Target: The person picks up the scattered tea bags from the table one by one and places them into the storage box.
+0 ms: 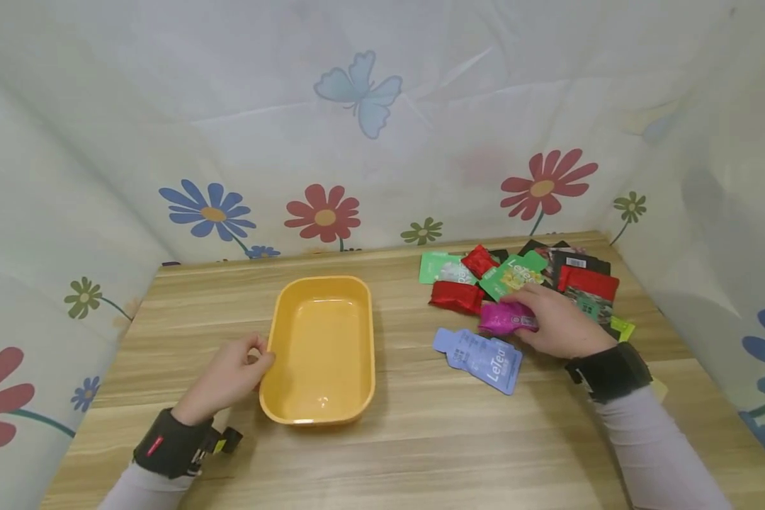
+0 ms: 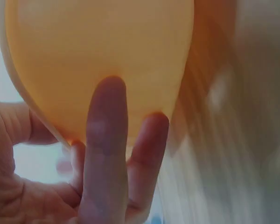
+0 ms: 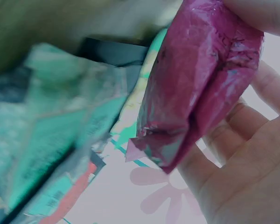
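My left hand [image 1: 232, 368] is at the left side of a yellow plastic basin [image 1: 324, 414]. In the left wrist view its fingers [image 2: 107, 140] lie against the outer wall of the basin [image 2: 107, 42], and the rim is pinched between thumb and fingers. My right hand [image 1: 557, 322] grips a shiny magenta foil packet [image 1: 503, 319] by its right end. In the right wrist view this packet [image 3: 191, 79] is creased, with a folded seam along it. Just below it in the head view, a blue LeTea pouch [image 1: 481, 358] lies flat on the table.
Behind the right hand lies a pile of packets: green pouches [image 1: 516, 273], red foil packets [image 1: 455, 297], dark sachets [image 1: 580, 262] and a red-and-dark sachet [image 1: 589, 283]. The wooden table [image 1: 389, 460] meets a flower-printed curtain [image 1: 421, 163] at the back and sides.
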Available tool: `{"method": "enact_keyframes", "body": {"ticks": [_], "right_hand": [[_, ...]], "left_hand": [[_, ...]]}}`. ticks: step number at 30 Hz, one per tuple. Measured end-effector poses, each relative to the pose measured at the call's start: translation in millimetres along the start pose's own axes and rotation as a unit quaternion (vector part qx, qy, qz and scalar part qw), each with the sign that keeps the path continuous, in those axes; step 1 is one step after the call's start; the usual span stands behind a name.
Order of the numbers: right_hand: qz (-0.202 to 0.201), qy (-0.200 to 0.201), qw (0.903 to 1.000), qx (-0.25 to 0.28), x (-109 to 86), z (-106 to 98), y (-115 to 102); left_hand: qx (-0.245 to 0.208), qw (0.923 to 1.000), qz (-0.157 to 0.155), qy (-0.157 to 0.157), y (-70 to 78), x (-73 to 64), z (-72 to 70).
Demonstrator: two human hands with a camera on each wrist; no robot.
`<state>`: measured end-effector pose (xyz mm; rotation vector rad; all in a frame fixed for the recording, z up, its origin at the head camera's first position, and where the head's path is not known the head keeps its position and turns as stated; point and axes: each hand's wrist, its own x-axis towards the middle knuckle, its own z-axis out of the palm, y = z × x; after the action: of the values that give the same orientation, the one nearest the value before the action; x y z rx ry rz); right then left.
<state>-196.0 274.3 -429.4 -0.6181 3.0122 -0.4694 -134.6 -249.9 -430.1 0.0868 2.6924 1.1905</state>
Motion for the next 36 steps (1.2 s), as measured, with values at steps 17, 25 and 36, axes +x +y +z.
{"method": "enact_keyframes", "body": {"ticks": [17,25,36], "right_hand": [[-0.205,0.088,0.9730,0.060,38.8,-6.2,-109.0],[-0.257,0.051,0.9641,0.042,65.5,11.4,-152.4],[-0.184,0.031,0.9820,0.031,75.1,4.9,-100.5]], "left_hand": [[-0.002,0.9967,0.077,0.023,38.4,-29.9,76.3],[-0.031,0.9967,0.075,0.000,40.7,-36.0,89.1],[-0.136,0.9860,0.037,-0.089,32.8,-32.3,94.4]]}}
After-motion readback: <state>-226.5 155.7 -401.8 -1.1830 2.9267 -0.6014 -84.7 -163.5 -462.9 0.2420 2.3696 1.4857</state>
